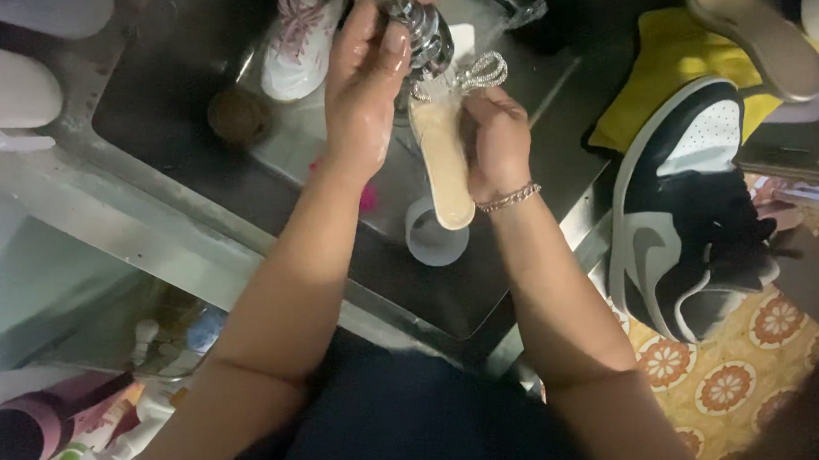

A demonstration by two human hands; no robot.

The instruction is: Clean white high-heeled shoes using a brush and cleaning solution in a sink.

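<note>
sandal (445, 166): beige, silver bow | sneaker (683, 213): black-white-grey | cloth (679, 62): yellow | mat (722, 381): orange floral

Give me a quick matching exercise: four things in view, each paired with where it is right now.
Things:
1. sandal
2. tap head
3. black and white sneaker
4. white shoe with pink laces

Places:
A. lying at the far end of the sink
B. held in the right hand
C. on the counter right of the sink
D. gripped by the left hand

Pairs: 1-B, 2-D, 3-C, 4-A
</note>
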